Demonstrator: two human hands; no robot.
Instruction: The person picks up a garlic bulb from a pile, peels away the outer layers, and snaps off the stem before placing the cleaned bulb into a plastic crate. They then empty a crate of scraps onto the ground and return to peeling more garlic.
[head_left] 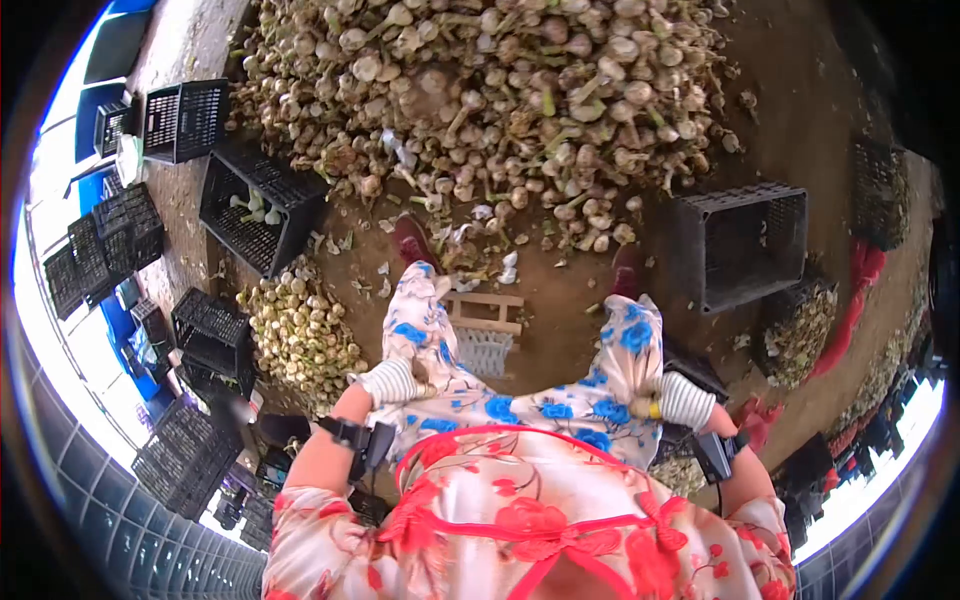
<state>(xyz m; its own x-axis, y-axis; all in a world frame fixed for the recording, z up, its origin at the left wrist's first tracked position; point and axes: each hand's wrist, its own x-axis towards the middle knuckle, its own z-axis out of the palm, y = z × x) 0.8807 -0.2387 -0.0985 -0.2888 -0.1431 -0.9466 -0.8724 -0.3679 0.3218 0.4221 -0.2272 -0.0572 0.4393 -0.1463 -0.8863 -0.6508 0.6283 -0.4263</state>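
Observation:
My left hand (405, 382), in a glove with a striped cuff, rests on my left thigh over the flowered trousers (500, 408). Its fingers are too small and dark to make out. On the other thigh lies my right hand (672, 402), gloved the same way, with a small yellow patch at its fingers that I cannot identify. A big heap of garlic bulbs with stems (480, 110) spreads in front of my feet. Between my legs is a wooden piece (485, 312) above a pale woven surface.
Trimmed bulbs form a smaller pile (300, 335) at the left. Beside it stand black crates (262, 210), one holding a few bulbs. An empty-looking crate (750, 245) lies at the right, near a filled crate (800, 335) and red netting (850, 310).

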